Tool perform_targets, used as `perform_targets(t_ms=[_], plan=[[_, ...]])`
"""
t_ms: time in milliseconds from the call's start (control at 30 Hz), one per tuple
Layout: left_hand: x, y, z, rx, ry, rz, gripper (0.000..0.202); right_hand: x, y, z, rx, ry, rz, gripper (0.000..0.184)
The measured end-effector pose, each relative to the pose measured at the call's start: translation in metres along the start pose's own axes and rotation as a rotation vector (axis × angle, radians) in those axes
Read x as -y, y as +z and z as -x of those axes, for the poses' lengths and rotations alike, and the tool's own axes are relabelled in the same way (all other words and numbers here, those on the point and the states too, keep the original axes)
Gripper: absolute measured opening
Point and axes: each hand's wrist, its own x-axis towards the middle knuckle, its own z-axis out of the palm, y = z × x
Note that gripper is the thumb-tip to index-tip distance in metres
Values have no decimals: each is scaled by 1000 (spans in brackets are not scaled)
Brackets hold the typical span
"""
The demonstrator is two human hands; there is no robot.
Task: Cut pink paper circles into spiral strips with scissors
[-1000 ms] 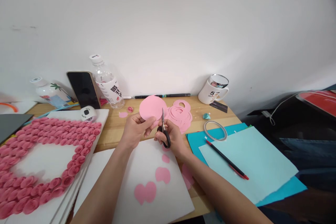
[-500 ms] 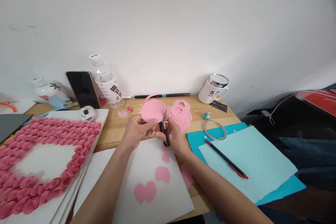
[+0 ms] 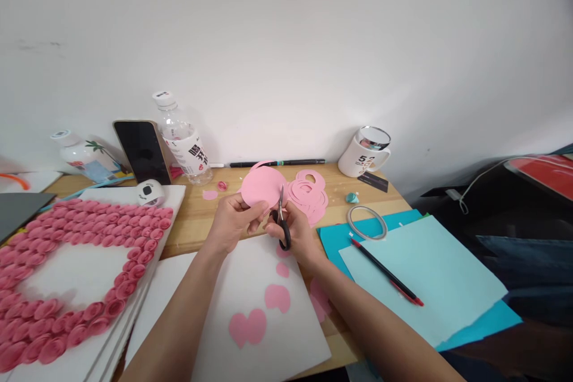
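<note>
My left hand point(image 3: 233, 222) pinches the lower edge of a round piece of pink paper point(image 3: 263, 185), held up over the table. In my right hand point(image 3: 298, 233) is a pair of scissors point(image 3: 282, 221) with black handles, blades pointing up along the paper's right edge. A thin curved strip of pink paper point(image 3: 262, 164) shows behind the top of the round piece. Beyond my right hand lies a pile of pink paper rings point(image 3: 308, 191). Below my hands, pink paper cut-outs point(image 3: 248, 328) rest on a white sheet point(image 3: 224, 304).
To the left, rows of pink paper roses point(image 3: 94, 227) cover a white board. A bottle point(image 3: 183, 143), a phone point(image 3: 142, 152) and a mug point(image 3: 363, 152) stand along the wall. At right, a tape roll point(image 3: 367, 222) and a pen point(image 3: 387, 271) lie on blue sheets point(image 3: 430, 274).
The round pink paper has turned slightly, and the curved strip behind it has shifted a little right and sits lower. The scissor blades have moved slightly; both hands stay almost in place.
</note>
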Motion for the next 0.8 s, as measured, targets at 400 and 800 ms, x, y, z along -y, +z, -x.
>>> perform_targets(t_ms=[400,800], plan=[[-3,-1,1,-8,22,-19,24,2,1,1,-14,48,9,38],[-5,0,1,-6,21,82,23,-5,1,3,11,82,3,33]])
